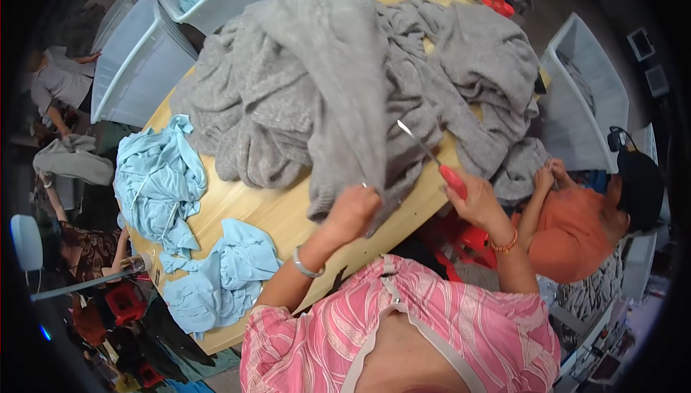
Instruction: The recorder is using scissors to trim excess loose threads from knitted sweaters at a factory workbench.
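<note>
My left hand (353, 213) is closed on the ribbed lower end of a grey knit garment (345, 91), which stretches away from me over the heap. A silver bangle circles that wrist. In my right hand (479, 206) is a red-handled tool (453, 181) with a slim metal shaft and a bright tip; its exact kind I cannot make out. The tip points far and left, close to the grey cloth, and I cannot tell whether it touches. More grey knit garments (252, 98) lie piled beyond both hands.
Light blue garments (162, 177) lie bunched on the wooden table (223, 191) at left. Pale plastic bins (137, 69) stand along the far left, another bin (586, 105) at right. A person in orange (568, 235) sits close on my right, handling grey cloth. Other people work at left.
</note>
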Motion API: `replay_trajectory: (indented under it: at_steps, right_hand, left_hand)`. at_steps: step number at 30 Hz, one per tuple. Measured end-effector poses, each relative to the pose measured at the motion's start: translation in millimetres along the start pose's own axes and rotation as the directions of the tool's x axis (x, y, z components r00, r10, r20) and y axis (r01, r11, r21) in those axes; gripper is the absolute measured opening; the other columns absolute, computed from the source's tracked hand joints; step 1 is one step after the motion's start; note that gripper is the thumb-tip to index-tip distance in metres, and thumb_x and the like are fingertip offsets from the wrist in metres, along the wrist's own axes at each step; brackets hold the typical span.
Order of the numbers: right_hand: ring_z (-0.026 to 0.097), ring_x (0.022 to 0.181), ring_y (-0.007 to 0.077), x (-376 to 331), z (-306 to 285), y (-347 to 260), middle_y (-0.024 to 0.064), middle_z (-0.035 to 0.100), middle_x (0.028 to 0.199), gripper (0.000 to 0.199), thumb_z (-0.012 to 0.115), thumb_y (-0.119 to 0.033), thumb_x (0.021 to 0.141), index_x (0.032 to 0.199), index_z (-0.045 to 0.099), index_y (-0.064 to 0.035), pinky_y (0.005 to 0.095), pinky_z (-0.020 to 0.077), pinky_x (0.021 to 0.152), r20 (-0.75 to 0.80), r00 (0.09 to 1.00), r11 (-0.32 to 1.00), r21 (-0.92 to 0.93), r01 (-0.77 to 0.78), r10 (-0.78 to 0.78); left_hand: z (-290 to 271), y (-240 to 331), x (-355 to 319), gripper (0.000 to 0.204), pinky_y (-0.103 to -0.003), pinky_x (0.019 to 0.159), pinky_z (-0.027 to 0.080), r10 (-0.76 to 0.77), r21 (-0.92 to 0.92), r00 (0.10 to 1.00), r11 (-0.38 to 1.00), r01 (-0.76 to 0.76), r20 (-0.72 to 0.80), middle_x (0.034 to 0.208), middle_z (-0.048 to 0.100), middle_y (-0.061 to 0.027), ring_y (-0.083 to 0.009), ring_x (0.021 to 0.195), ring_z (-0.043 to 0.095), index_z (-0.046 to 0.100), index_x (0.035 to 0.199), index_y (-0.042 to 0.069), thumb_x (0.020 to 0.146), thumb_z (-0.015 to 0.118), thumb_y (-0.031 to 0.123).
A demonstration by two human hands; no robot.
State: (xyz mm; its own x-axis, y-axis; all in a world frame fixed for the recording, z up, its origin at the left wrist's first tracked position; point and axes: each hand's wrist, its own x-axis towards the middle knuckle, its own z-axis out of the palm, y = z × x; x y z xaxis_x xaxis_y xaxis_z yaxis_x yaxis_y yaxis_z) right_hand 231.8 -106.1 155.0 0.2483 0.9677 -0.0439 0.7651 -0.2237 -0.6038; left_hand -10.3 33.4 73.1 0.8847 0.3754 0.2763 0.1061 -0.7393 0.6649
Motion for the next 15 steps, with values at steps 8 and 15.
replay_trajectory:
  at_steps: [8, 15]
  right_hand:
    - [0.060, 0.088, 0.0374, 58.7, 27.4, -14.8, 0.0187, 0.064, 0.094, 0.051, 0.064, -0.026, 0.082, 0.128, 0.046, -0.0121, 0.0426, 0.0475, 0.075, 0.088, 0.995, 0.999, -0.001, -0.038, 0.038]
    - [0.061, 0.083, 0.0386, 92.4, 116.1, 18.1, 0.0173, 0.064, 0.087, 0.059, 0.070, -0.035, 0.076, 0.123, 0.046, -0.0083, 0.0449, 0.0472, 0.073, -0.083, 0.996, 0.991, -0.132, -0.025, 0.014]
  left_hand:
    - [74.1, -2.4, -94.8, 0.028, -0.042, 0.074, 0.046, -0.382, -0.147, 0.885, 0.891, 0.429, 0.266, 0.088, 0.055, -0.0179, -0.0385, 0.081, 0.055, 0.057, 0.096, 0.001, 0.075, 0.068, 0.015]
    - [94.3, 0.5, -68.9, 0.069, -0.047, 0.092, 0.039, -0.469, 0.176, 0.879, 0.861, 0.476, -0.082, 0.122, 0.041, -0.0274, -0.0435, 0.110, 0.044, 0.041, 0.127, 0.002, 0.070, 0.076, 0.019]
